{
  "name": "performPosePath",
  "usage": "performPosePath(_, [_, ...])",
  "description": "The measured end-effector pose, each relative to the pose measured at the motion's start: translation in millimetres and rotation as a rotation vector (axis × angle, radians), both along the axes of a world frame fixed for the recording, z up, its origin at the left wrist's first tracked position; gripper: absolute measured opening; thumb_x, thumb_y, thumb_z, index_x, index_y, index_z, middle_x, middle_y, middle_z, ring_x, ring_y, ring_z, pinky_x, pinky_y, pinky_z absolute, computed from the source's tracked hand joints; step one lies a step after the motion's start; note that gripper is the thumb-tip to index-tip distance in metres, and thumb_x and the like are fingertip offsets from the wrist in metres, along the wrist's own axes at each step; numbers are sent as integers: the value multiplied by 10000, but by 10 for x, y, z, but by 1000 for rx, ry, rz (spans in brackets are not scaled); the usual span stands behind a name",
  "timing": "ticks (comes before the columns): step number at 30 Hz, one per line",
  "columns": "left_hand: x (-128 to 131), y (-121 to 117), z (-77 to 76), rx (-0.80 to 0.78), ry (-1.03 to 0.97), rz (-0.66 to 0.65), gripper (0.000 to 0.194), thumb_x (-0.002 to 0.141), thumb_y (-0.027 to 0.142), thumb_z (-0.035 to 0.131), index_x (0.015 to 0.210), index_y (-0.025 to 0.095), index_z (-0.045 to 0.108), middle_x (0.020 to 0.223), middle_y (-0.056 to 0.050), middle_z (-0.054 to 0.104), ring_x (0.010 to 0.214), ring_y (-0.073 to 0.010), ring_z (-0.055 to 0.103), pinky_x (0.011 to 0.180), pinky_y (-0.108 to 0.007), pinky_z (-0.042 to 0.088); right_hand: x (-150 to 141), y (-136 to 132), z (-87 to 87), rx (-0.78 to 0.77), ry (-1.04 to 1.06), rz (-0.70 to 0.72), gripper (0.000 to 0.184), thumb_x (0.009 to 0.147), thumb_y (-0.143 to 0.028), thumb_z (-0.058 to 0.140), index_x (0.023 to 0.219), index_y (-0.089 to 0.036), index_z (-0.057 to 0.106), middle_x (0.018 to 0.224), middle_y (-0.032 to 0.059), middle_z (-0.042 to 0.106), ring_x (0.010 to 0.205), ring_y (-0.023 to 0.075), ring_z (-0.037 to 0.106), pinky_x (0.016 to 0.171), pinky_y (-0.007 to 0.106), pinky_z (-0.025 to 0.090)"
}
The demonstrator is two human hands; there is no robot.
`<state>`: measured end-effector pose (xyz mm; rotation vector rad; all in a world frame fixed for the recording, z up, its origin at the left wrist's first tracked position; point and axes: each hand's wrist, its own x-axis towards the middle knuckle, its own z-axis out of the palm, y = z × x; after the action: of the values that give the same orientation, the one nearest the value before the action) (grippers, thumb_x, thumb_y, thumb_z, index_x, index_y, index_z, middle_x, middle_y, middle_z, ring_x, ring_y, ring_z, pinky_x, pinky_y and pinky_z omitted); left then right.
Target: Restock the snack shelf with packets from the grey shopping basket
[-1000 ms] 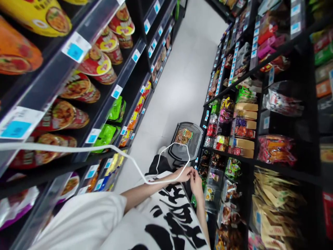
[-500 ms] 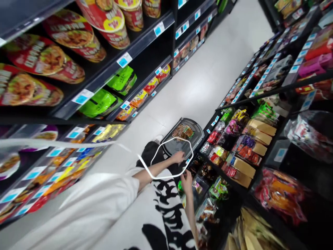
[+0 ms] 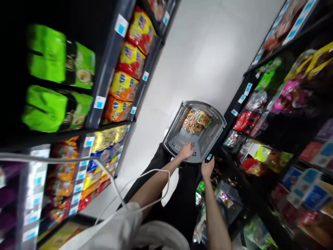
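A grey plastic shopping basket (image 3: 175, 139) with slotted walls stands low in front of my legs. Inside it, toward the far end, lie clear packs of brown food (image 3: 196, 121), one with a green edge. My left hand (image 3: 186, 151) reaches over the near rim into the basket, its fingers curled; what they close on, if anything, is hidden. Just outside the near right corner is my right hand (image 3: 207, 169), thumb and fingers apart, nothing seen between them. Whether it touches the rim I cannot tell.
A left shelf holds green packs (image 3: 48, 52) and red-yellow noodle packs (image 3: 130, 59). Bagged snacks (image 3: 247, 121) fill the right shelf beside the basket. Pale floor (image 3: 197, 52) runs between them. A white cable (image 3: 104, 166) loops across my left arm.
My view has tilted down and come closer to the basket, which looks larger. My left hand now shows farther inside it. My right hand has moved up beside the near rim, its fingers less curled.
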<state>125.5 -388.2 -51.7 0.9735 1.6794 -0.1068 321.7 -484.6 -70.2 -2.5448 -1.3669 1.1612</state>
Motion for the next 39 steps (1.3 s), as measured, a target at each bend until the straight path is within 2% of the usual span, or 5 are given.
performPosePath(8, [-406, 313, -1398, -6, 121, -149, 385, 838, 155, 570, 1220, 130, 610, 1140, -154, 709, 1090, -265, 678, 1012, -386, 508, -174, -99, -1122, -23, -108, -211, 817, 917, -594, 424, 1450, 24, 400, 1410, 338, 541, 1311, 385, 559, 1065, 487, 454])
performPosePath(21, [-23, 1239, -3255, 109, 250, 89, 577, 872, 284, 638, 1389, 77, 486, 1375, -245, 605, 1277, -338, 587, 1096, -428, 453, -179, -388, -1267, 85, -192, -220, 761, 903, -734, 511, 1241, -54, 560, 988, 223, 728, 898, 348, 724, 767, 420, 549])
performPosePath(25, [119, 1129, -3437, 130, 268, 195, 502, 885, 258, 614, 1357, 111, 525, 1281, -192, 685, 1184, -299, 646, 1040, -410, 483, -140, -401, -1279, 87, -217, -205, 781, 896, -751, 509, 1246, -54, 558, 971, 218, 727, 890, 351, 723, 746, 412, 547])
performPosePath(32, [545, 854, -3117, 293, 108, 171, 156, 847, 214, 642, 972, 167, 723, 1014, -92, 727, 1011, -242, 668, 990, -374, 518, -58, -384, -1279, 62, -265, -262, 850, 876, -781, 497, 1271, -31, 571, 1006, 244, 716, 893, 362, 714, 761, 439, 552])
performPosePath(39, [320, 1154, -3355, 358, 146, 207, 142, 775, 119, 691, 916, 136, 690, 1526, -169, 458, 1437, -324, 402, 1233, -458, 311, -42, -388, -1314, 70, -259, -273, 905, 867, -802, 487, 1290, -4, 554, 1003, 259, 711, 918, 382, 711, 776, 462, 557])
